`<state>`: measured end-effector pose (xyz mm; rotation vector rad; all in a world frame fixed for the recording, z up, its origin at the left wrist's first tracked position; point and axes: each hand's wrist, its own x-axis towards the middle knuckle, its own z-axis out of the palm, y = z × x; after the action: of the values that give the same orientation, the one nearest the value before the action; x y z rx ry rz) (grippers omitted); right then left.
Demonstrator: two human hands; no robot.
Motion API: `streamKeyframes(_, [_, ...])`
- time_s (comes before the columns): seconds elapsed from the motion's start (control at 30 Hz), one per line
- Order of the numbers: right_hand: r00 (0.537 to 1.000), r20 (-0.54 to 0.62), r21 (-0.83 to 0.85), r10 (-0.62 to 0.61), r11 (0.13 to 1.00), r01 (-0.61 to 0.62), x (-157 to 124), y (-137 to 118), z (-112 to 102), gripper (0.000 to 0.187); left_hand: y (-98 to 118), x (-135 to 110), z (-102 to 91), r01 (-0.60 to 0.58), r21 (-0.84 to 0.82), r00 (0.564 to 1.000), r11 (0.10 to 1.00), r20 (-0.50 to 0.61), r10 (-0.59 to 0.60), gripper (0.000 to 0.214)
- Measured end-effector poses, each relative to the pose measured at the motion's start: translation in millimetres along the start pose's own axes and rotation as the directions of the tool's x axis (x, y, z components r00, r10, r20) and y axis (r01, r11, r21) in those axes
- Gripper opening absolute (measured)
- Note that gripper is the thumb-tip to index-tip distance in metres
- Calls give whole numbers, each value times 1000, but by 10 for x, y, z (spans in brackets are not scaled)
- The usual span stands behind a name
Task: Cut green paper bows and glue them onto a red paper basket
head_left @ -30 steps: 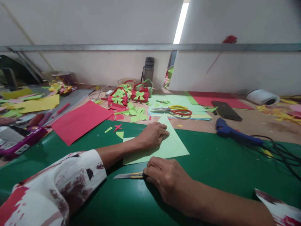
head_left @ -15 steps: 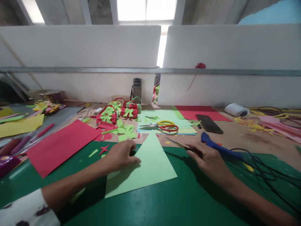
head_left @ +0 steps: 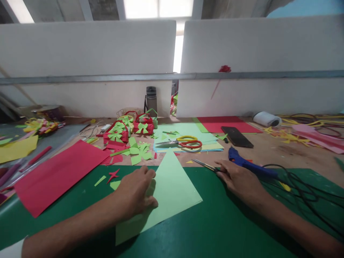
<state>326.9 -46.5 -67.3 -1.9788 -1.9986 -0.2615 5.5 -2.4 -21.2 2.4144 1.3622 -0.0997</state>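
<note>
A folded sheet of light green paper (head_left: 172,190) lies on the green mat, its point toward the back. My left hand (head_left: 137,193) is over the paper's left edge, thumb and bent fingers apart, gripping nothing that I can see. Off to the right, my right hand (head_left: 242,181) has its fingers over the dark handles of a pair of small scissors (head_left: 204,165). Those blades are low at the mat's back edge and point left; the handles are mostly hidden under the fingers. Larger scissors with red and yellow handles (head_left: 189,142) rest on stacked paper sheets (head_left: 163,129) behind.
A blue glue gun (head_left: 249,165) with a black cable lies beside my right hand, a phone (head_left: 236,137) behind it. Red paper (head_left: 59,175) is at the left. Small red paper baskets (head_left: 116,136), green cut-outs (head_left: 141,152) and a bottle (head_left: 151,100) stand farther back.
My right hand has lowered the small scissors toward the mat. My left hand has come slightly nearer to me, and the green paper's left corner has shifted nearer too.
</note>
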Motion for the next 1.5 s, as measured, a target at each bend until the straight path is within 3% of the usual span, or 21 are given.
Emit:
streamKeyframes(0.07, [1000,0,-16,-3,1000,3,-1,-2,-1,28,-13,-6,-5,29,13,999,999,14,-30,46])
streamKeyframes(0.2, [1000,6,-38,-9,999,9,-7,-8,-4,27,-73,34,8,40,-131,999,991,21,-37,44])
streamKeyframes(0.33, [1000,14,-69,-3,998,4,-17,-17,0,27,-131,92,-15,-50,-342,999,938,-24,44,44])
streamKeyframes(0.5, [1000,29,-116,4,993,-1,-23,-41,-1,30,-204,93,-226,-159,-636,987,755,-100,123,48])
streamKeyframes(0.63, [999,43,-144,10,990,-4,-19,-59,-22,30,-307,84,-426,-115,-828,992,549,-126,19,58])
streamKeyframes(0.7, [999,44,-154,8,988,-1,-20,-68,-29,30,-398,107,-496,-136,-848,984,513,-177,-33,58])
streamKeyframes(0.77, [999,45,-167,8,986,0,-27,-77,-29,30,-522,153,-544,-170,-788,960,592,-268,-81,54])
streamKeyframes(0.83, [999,45,-182,10,983,-2,-38,-87,-23,32,-667,208,-574,-159,-653,942,740,-325,-84,49])
streamKeyframes(0.93, [999,37,-204,7,979,1,-56,-96,-12,33,-871,266,-611,-102,-498,966,861,-257,-34,44])
streamKeyframes(1.03, [1000,28,-212,-5,977,11,-66,-91,1,32,-1018,268,-676,-71,-449,988,891,-152,2,45])
streamKeyframes(1.1, [1000,21,-211,-19,977,23,-67,-78,12,31,-1108,247,-742,-48,-405,985,913,-173,-24,44])
streamKeyframes(1.17, [999,10,-210,-35,977,36,-65,-59,26,30,-1210,223,-812,10,-356,952,935,-282,-117,44])
streamKeyframes(1.3, [998,-15,-212,-63,976,59,-64,-25,54,27,-1407,210,-879,136,-333,841,933,-460,-287,57])
streamKeyframes(1.4, [996,-32,-221,-87,972,77,-70,-20,65,26,-1465,248,-834,232,-306,795,923,-487,-361,58])
streamKeyframes(1.5, [992,-57,-236,-112,967,95,-75,-27,69,26,-1444,291,-758,325,-240,791,915,-461,-402,57])
